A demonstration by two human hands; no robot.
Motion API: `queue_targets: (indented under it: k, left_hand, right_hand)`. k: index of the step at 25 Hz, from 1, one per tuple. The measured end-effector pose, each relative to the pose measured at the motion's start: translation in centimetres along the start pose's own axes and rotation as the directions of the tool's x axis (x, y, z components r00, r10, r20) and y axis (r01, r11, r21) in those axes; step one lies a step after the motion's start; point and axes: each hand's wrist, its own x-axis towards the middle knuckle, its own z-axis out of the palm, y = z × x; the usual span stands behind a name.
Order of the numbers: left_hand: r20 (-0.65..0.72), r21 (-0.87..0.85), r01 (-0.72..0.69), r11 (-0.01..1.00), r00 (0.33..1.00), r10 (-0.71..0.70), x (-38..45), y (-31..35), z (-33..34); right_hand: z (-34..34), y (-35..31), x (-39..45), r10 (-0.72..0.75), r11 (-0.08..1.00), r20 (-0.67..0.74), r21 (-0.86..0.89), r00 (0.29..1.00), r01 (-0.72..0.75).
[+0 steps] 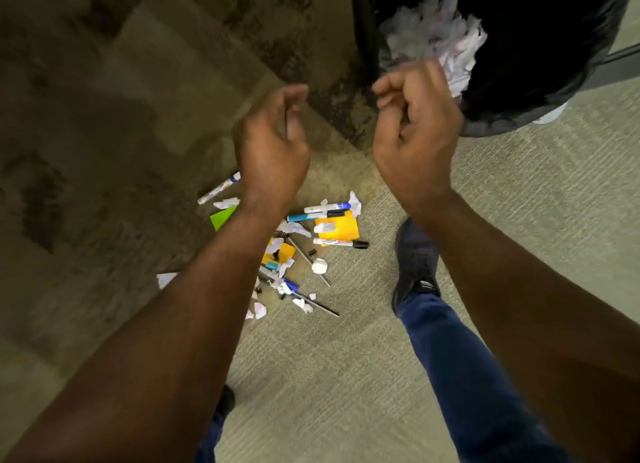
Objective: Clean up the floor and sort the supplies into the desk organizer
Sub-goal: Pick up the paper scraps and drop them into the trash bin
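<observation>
1. Hands are hovering above the floor [346, 376], both raised over the mess, arms reaching forward.
2. Left hand [272, 144] is hanging with its fingers loosely curled and holding nothing, thumb and fingertips close together.
3. Right hand [414, 133] is sitting just beside the bin [554, 82], fingers curled in; blur is hiding whether anything is pinched there, so I cannot tell.
4. Bin, lined in black, is standing at the upper right, and torn paper [436, 33] is piling up inside it.
5. Supplies are lying scattered on the floor below the hands: a marker [219, 192] is lying off to the left, near a green note [221, 217].
6. Two more markers [327, 208] are lying side by side just above an orange pad [341, 229], and a black-capped marker [341, 243] is lying along its lower edge.
7. Pens [308, 258] and white scraps [300, 228] are lying tangled in the middle of the pile, with a paper ball [319, 266] touching one pen.
8. Shoe [415, 262] is standing just right of the pile, blue trouser leg [460, 358] rising toward the camera.
</observation>
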Motion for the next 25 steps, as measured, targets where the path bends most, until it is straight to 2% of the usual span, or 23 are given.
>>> queue_targets:
  k: [2,4,5,7,10,11,12,14,16,19,23,25]
  left_hand:
    - [0.008,0.057,0.136,0.989,0.991,-0.136,-2.1,-4.9,-1.6]
    - [0.046,0.162,0.226,0.96,0.971,-0.236,-4.3,-10.0,-2.4]
    - [0.058,0.242,0.227,0.943,0.967,-0.248,-5.4,-12.4,-2.4]
    - [0.099,0.359,0.194,0.913,0.965,-0.244,-7.2,-16.7,-2.2]
    - [0.303,0.5,0.098,0.86,0.911,-0.28,-8.1,-21.8,-0.6]
    - [0.382,0.569,0.018,0.822,0.88,-0.283,-8.2,-23.6,0.1]
    - [0.439,0.618,-0.059,0.784,0.853,-0.282,-8.1,-25.0,0.8]
    - [0.489,0.664,-0.131,0.736,0.821,-0.295,-8.0,-27.5,2.0]
    - [0.482,0.673,-0.161,0.722,0.836,-0.263,-8.2,-29.2,2.5]
    - [0.487,0.682,-0.235,0.692,0.852,-0.192,-8.1,-30.4,2.6]
    - [0.246,0.576,0.035,0.817,0.946,-0.213,-8.8,-29.4,2.8]
    - [0.272,0.556,0.024,0.831,0.939,-0.209,-9.7,-28.4,3.4]
  right_hand:
    - [2.0,0.8,-3.9,0.057,0.998,0.104,-0.017,0.993,-0.055]
    - [3.9,3.3,-7.7,0.191,0.979,0.213,-0.114,0.958,-0.17]
    - [4.7,4.9,-9.4,0.281,0.953,0.278,-0.194,0.919,-0.233]
    - [6.2,8.6,-12.3,0.439,0.881,0.427,-0.377,0.79,-0.286]
    - [7.8,13.6,-15.2,0.507,0.813,0.627,-0.575,0.591,-0.088]
    - [8.3,15.0,-16.0,0.513,0.805,0.66,-0.592,0.548,-0.04]
    - [8.7,16.1,-16.5,0.517,0.8,0.666,-0.599,0.537,-0.028]
    - [9.5,18.0,-17.6,0.473,0.827,0.679,-0.561,0.562,-0.018]
    - [10.1,19.0,-18.1,0.408,0.856,0.698,-0.517,0.589,0.02]
    - [10.6,19.6,-18.0,0.395,0.829,0.658,-0.556,0.641,0.06]
    - [10.9,18.6,-17.3,0.381,0.821,0.532,-0.571,0.756,-0.013]
    - [11.5,17.7,-17.4,0.344,0.862,0.561,-0.507,0.753,-0.017]
